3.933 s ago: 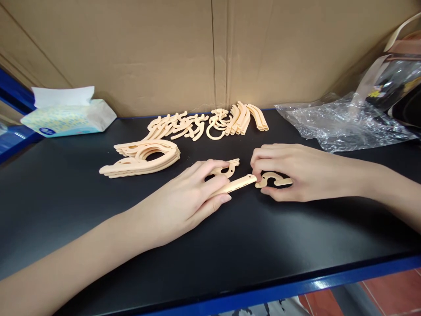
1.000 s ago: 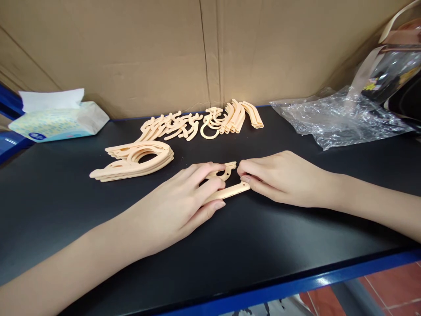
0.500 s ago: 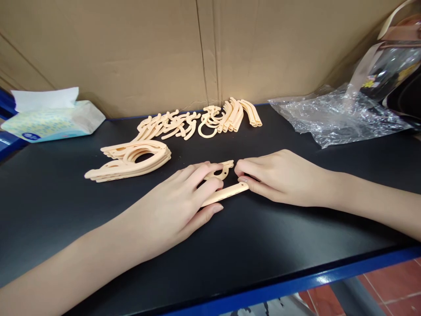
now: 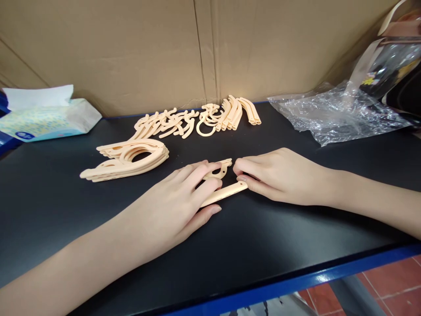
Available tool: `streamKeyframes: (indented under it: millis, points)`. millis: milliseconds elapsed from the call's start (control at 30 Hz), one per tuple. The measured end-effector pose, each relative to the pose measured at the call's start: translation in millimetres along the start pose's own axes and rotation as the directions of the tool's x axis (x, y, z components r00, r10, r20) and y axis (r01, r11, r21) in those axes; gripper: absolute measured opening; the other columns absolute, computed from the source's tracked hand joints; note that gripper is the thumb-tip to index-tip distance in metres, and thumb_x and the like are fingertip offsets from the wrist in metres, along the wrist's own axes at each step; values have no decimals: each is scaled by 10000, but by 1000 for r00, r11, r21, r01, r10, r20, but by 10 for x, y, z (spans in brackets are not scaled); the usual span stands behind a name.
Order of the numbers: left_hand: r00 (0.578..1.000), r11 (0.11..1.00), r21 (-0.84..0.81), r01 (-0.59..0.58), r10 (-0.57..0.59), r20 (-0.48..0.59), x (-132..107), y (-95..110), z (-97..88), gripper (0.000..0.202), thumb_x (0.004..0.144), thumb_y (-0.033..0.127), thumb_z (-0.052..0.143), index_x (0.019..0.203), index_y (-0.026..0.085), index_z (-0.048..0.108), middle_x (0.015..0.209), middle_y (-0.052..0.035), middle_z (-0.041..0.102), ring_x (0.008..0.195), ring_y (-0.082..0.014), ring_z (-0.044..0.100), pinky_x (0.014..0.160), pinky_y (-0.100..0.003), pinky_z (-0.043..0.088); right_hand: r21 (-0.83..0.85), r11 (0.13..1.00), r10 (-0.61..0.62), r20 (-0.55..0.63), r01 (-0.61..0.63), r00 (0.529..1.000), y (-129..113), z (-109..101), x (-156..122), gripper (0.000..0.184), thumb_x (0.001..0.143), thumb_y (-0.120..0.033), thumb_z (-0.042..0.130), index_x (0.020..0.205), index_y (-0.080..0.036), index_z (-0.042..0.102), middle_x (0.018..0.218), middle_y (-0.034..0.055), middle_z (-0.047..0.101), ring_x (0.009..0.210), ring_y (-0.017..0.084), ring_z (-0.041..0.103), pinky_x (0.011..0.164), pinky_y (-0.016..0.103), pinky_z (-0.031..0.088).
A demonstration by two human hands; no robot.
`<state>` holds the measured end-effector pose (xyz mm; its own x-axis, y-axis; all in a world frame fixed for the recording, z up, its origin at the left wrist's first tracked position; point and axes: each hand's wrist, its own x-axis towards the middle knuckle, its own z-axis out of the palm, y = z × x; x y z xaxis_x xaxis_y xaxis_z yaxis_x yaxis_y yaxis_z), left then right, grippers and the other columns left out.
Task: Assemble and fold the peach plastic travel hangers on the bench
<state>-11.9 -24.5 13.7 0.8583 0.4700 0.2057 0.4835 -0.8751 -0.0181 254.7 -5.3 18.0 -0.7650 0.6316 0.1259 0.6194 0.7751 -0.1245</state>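
Observation:
Between my hands, low over the black tabletop, lies a beige plastic folding hanger [image 4: 226, 193], partly covered by my fingers. My left hand [image 4: 184, 193] is closed on it, fingers across the top and thumb along the near side of its straight arm. A curved beige part with holes [image 4: 224, 169] shows beyond those fingers. My right hand [image 4: 276, 177] is closed in a pinch at the right end of the hanger arm, where a small hole is visible. Whatever else lies inside the right fingers is hidden.
A stack of folded beige hangers [image 4: 128, 160] rests at left. Behind are loose hanger hooks [image 4: 206, 127] and curved arm pieces [image 4: 232, 114]. A tissue pack [image 4: 49, 118] stands back left; a crinkled clear plastic bag [image 4: 338, 114] lies right. Cardboard [image 4: 131, 52] closes off the back.
The view has shifted very slightly. Both hands keep the same hold on the hanger, with no clear movement of the parts.

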Motion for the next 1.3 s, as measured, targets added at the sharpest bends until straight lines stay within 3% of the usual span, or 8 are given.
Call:
streamKeyframes:
  millis: [433, 1300]
  points:
    - [1000, 999, 44, -17, 17, -3, 2, 22, -7, 216, 1113, 267, 402, 1161, 156, 581, 1253, -171, 652, 1302, -367, 637, 1012, -520, 589, -13, 1000, 6, 13, -5, 1000, -4, -1, 3, 236, 1087, -261, 372, 1054, -218, 601, 862, 11, 717, 642, 160, 607, 572, 287, 314]
    - [1000, 998, 57, -17, 17, -9, 0, 20, -8, 188, 1110, 252, 414, 1166, 156, 566, 1237, -168, 660, 1308, -381, 643, 992, -537, 606, -17, 1000, -15, -10, 15, 1000, -5, 16, 3, 241, 1089, -246, 392, 914, -209, 553, 824, -5, 673, 619, 153, 562, 578, 289, 300]
